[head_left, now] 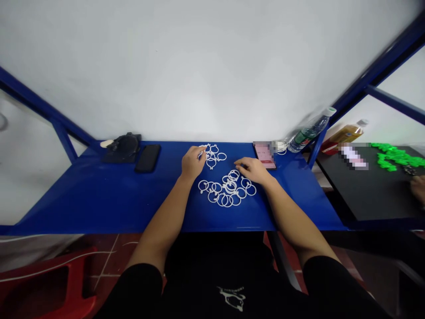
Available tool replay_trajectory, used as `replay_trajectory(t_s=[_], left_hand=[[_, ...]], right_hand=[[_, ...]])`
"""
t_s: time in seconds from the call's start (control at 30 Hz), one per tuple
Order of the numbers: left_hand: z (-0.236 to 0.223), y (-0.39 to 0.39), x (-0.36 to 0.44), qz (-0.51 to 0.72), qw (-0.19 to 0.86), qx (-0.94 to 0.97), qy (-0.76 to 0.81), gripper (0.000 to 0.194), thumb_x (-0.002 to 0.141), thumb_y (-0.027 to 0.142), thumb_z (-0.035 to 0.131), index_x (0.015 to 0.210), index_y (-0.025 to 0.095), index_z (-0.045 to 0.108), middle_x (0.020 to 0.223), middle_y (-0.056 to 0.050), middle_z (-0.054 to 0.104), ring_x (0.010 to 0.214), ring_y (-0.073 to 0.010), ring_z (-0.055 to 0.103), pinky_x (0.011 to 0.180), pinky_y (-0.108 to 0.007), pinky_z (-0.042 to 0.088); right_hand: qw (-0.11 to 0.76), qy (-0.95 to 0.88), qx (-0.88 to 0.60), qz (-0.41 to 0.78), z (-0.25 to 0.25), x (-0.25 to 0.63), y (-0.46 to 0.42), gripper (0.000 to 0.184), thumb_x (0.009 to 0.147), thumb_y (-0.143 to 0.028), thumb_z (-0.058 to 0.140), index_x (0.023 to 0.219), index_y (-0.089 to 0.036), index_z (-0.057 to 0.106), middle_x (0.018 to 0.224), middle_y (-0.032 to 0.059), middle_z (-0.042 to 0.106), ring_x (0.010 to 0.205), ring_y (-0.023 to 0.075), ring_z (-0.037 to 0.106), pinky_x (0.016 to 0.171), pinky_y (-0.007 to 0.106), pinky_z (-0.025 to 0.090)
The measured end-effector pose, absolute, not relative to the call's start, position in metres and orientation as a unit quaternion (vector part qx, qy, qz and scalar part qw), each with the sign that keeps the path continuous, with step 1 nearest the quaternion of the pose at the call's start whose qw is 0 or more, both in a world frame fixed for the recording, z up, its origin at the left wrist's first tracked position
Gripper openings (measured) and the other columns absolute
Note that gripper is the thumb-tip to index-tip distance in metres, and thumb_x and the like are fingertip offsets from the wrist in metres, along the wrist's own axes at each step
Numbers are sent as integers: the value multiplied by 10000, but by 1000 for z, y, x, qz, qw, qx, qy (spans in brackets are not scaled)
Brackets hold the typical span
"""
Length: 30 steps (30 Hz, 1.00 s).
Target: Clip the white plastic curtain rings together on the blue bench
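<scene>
White plastic rings with small knobs lie on the blue table in two groups. My left hand (193, 162) is at the farther, smaller group of rings (211, 164), its thumb and fingers drawn together at a white ring on that group's left edge. The fingertips partly hide this ring. Beside the nearer, larger group of rings (227, 200) is my right hand (251, 169), palm down. Its thumb and forefinger are apart over the table, just above the upper rings, and nothing shows between them.
A black phone (148, 158) and a dark round object on a stand (126, 146) lie at left. Toward the right are a pink-screened phone (265, 155), a white cable (281, 147) and a water bottle (307, 133). Green pieces (398, 156) and another person's hand (419, 188) are at a black table.
</scene>
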<state>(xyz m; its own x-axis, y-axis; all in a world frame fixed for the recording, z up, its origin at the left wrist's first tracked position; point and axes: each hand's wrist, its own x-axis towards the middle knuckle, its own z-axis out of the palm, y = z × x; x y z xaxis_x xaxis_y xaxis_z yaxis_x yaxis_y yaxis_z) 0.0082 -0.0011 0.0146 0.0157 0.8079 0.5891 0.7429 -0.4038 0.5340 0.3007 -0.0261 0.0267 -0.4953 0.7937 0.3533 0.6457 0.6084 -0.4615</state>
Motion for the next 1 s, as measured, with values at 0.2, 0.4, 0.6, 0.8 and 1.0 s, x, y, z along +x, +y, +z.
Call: replay_trajectory(t_s=[0.2, 0.4, 0.6, 0.8, 1.0], left_hand=[[6, -1, 12, 352, 90, 760, 539, 271, 981, 230, 608, 1190, 233, 780, 1155, -62, 786, 979, -222, 739, 895, -329, 556], [13, -8, 17, 402, 83, 745, 525, 248, 981, 278, 623, 1164, 221, 780, 1083, -52, 798, 767, -170, 718, 800, -303, 556], [13, -27, 42, 372, 109, 818, 425, 217, 990, 316, 624, 1100, 220, 785, 1024, -45, 803, 845, -165, 733, 838, -305, 557], [14, -40, 54, 252, 172, 868, 393, 196, 985, 329, 639, 1101, 248, 774, 1046, -22, 792, 948, -183, 732, 853, -324, 557], [16, -41, 53, 209, 184, 872, 403, 219, 983, 365, 651, 1127, 243, 762, 1071, -36, 765, 969, -200, 718, 853, -335, 558]], right_hand=[[189, -882, -410, 136, 24, 299, -23, 258, 935, -373, 736, 1130, -207, 763, 1086, 78, 764, 938, 221, 728, 828, 344, 562], [194, -892, -388, 128, 20, 298, -22, 128, 953, -251, 684, 1026, -220, 785, 1056, 75, 761, 983, 215, 725, 866, 328, 555], [247, -870, -406, 131, 24, 294, -25, 170, 950, -176, 626, 1052, -205, 759, 989, 57, 783, 884, 202, 722, 807, 310, 531], [223, -877, -394, 161, 30, 297, -27, 211, 888, -135, 661, 1069, -188, 756, 1013, 62, 767, 863, 191, 703, 796, 307, 529], [178, -888, -402, 138, 27, 299, -26, 291, 867, -69, 637, 1087, -210, 765, 1029, 60, 762, 892, 195, 701, 799, 300, 521]])
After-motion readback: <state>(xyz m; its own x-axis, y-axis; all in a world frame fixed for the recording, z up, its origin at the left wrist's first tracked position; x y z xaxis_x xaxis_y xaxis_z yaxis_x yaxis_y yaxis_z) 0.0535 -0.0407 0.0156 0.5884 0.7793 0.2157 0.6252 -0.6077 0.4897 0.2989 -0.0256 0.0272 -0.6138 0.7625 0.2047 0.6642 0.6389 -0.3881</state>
